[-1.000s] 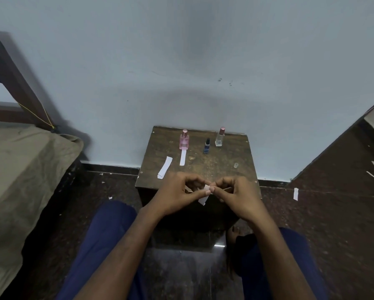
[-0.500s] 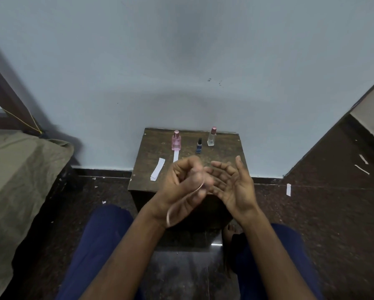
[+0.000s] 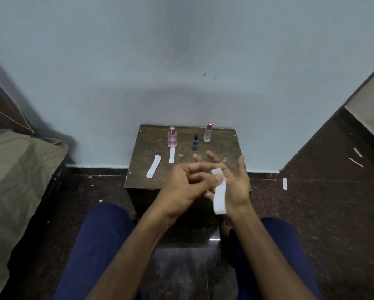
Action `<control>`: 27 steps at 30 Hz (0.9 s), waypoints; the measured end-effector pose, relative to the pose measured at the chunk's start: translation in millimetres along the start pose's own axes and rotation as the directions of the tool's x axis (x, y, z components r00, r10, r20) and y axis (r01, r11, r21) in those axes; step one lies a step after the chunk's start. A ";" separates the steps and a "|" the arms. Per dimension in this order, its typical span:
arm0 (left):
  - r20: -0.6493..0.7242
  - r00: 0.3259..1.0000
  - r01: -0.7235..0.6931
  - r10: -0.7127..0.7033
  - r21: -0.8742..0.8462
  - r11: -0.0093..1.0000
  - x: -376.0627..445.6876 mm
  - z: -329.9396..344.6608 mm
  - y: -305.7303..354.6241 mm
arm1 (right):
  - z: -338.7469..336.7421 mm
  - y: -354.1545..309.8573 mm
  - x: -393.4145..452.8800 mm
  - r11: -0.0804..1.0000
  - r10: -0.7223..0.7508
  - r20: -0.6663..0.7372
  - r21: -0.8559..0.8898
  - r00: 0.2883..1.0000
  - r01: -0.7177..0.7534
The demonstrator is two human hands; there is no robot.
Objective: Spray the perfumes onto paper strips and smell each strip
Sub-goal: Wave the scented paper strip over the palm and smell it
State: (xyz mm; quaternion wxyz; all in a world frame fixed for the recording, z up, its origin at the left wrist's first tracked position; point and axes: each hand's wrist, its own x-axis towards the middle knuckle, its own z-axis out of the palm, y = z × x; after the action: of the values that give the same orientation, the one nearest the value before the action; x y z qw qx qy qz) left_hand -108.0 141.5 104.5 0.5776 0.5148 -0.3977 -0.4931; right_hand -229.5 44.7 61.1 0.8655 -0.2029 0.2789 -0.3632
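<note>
Two hands meet above the tabletop's [image 3: 220,137] near edge: the left hand [image 3: 182,187] pinches a paper strip [image 3: 220,197] that lies across the spread right hand [image 3: 233,182]. Beyond stand the pink perfume [image 3: 172,138], small blue bottle [image 3: 195,142] and clear perfume [image 3: 207,133]. One strip [image 3: 171,155] lies before the pink perfume, so probably one is done; spare strips [image 3: 154,166] wait nearby

A small dark-blue bottle [image 3: 195,142] stood near the worktop's [image 3: 221,146] far edge, a clear cap [image 3: 225,159] lay by its right edge, and olive bedding [image 3: 15,176] lay leftward.
</note>
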 end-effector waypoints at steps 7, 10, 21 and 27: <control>-0.102 0.993 -0.032 0.059 0.246 0.969 3.9 22.7 -18.1 | 14.5 20.8 -1.1 0.944 0.024 0.323 0.303 0.946 -0.127; -0.190 0.954 -0.132 0.233 0.432 0.892 3.7 17.9 -21.3 | 16.0 21.6 -1.0 0.925 -0.013 0.370 0.358 0.929 -0.130; -0.320 0.824 -0.106 0.468 0.724 0.682 -7.1 7.2 -5.3 | 16.8 12.9 -5.5 0.934 -0.066 0.349 0.351 0.935 -0.065; -0.342 0.791 -0.096 0.508 0.749 0.655 -7.6 -0.6 -6.3 | 14.2 8.8 -6.4 0.934 -0.054 0.345 0.350 0.937 -0.075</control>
State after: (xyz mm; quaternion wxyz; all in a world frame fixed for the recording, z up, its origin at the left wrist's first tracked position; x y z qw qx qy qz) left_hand -109.9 149.1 98.6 0.5013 0.7300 -0.4631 -0.0372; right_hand -219.7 57.4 69.2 0.9254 -0.1015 0.0513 -0.3616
